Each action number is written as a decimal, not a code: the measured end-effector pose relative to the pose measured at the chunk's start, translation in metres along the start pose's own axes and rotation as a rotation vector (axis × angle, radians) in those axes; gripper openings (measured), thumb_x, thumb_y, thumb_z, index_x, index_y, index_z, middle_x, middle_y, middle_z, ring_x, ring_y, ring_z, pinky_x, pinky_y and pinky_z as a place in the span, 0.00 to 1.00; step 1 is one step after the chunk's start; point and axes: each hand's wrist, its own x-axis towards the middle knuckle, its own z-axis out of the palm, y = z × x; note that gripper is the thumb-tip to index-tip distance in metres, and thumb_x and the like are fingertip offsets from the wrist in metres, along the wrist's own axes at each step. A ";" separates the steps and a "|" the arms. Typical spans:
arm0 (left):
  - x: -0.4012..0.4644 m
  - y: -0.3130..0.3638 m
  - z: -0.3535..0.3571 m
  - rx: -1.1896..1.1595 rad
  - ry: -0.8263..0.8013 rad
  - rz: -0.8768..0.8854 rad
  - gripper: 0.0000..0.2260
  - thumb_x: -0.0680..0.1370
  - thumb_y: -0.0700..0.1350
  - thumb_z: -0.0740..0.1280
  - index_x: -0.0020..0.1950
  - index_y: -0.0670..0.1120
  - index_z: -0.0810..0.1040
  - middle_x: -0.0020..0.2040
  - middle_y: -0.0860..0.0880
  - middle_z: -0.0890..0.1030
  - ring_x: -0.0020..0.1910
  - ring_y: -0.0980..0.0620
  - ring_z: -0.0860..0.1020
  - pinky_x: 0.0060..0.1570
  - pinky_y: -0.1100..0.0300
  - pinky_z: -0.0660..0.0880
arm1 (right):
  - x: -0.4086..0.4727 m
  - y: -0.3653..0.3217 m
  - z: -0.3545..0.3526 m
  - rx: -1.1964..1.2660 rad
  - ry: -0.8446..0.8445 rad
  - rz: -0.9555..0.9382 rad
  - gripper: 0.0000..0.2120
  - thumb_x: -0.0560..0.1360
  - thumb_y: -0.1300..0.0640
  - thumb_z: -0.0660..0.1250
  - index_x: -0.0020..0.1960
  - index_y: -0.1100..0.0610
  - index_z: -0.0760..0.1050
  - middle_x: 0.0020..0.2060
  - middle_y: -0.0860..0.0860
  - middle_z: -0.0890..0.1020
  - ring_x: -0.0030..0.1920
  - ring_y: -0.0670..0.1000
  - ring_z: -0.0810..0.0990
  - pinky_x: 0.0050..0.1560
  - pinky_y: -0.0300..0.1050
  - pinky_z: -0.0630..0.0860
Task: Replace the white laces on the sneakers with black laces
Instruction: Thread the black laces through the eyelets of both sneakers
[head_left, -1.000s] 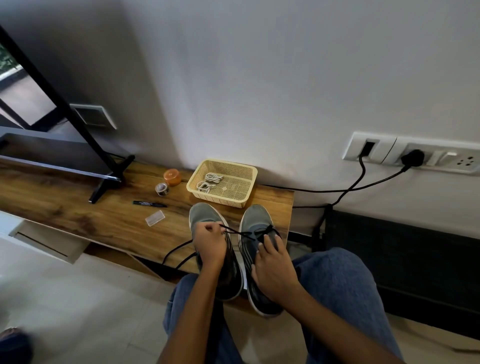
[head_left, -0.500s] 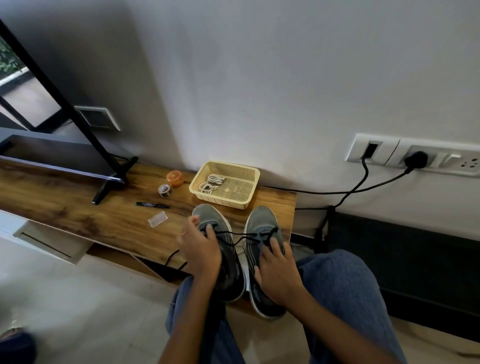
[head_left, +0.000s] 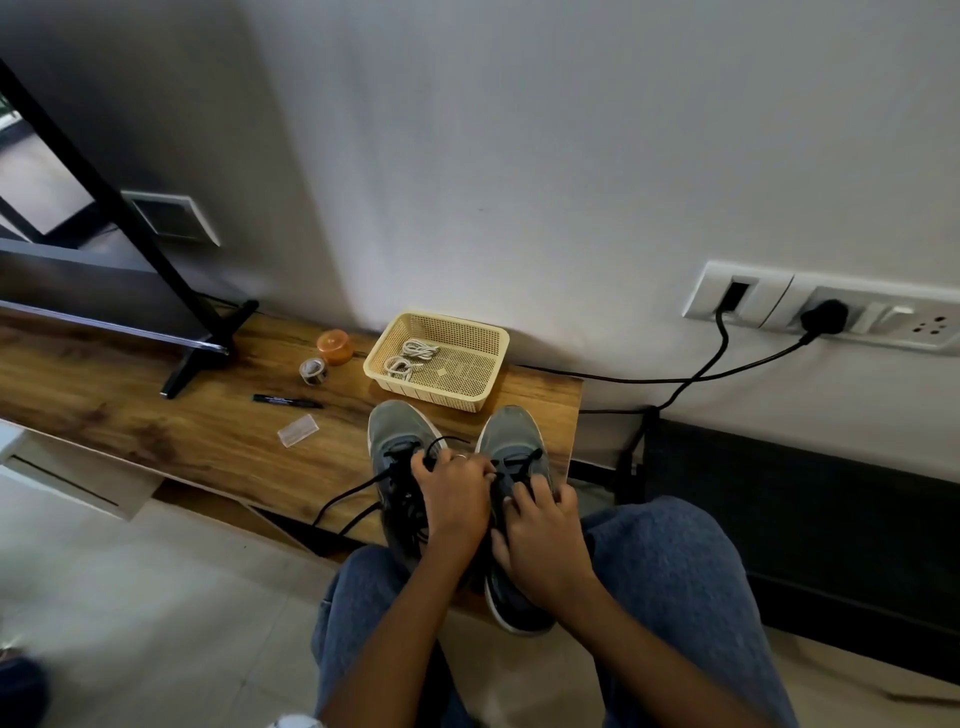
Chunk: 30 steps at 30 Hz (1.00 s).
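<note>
Black lace (head_left: 415, 457), limp and light, threads the grey sneakers (head_left: 511, 457) under both hands. Left hand (head_left: 454, 493) pinches it; right hand (head_left: 540, 525) grips the right shoe's tongue area. Best held near its stiff tip.

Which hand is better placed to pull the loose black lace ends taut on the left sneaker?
Left hand: it rests over the left sneaker, beside the loose lace ends; the right hand is on the right sneaker.

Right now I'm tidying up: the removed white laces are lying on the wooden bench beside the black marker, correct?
Not quite. The head view shows the white laces lying inside the yellow basket, not on the wooden bench beside the black marker.
</note>
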 end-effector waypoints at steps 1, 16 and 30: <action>0.001 0.000 -0.002 -0.012 0.003 -0.034 0.09 0.81 0.50 0.60 0.55 0.54 0.80 0.52 0.54 0.81 0.60 0.52 0.72 0.70 0.46 0.50 | 0.000 0.000 0.000 -0.011 -0.006 0.007 0.17 0.65 0.43 0.71 0.44 0.56 0.82 0.41 0.51 0.79 0.51 0.54 0.71 0.48 0.52 0.62; -0.001 -0.014 -0.006 -0.264 -0.106 -0.151 0.05 0.81 0.48 0.60 0.51 0.50 0.74 0.42 0.51 0.82 0.47 0.51 0.79 0.71 0.53 0.53 | -0.007 0.016 0.000 0.775 -0.046 0.535 0.11 0.74 0.57 0.68 0.56 0.54 0.76 0.50 0.48 0.79 0.53 0.50 0.75 0.53 0.45 0.73; -0.005 -0.012 -0.008 -0.283 -0.090 -0.163 0.06 0.81 0.47 0.59 0.47 0.49 0.74 0.40 0.52 0.80 0.45 0.52 0.78 0.73 0.52 0.48 | 0.003 0.001 -0.029 0.917 -0.013 0.476 0.10 0.78 0.59 0.60 0.55 0.52 0.77 0.46 0.46 0.81 0.48 0.46 0.79 0.49 0.43 0.75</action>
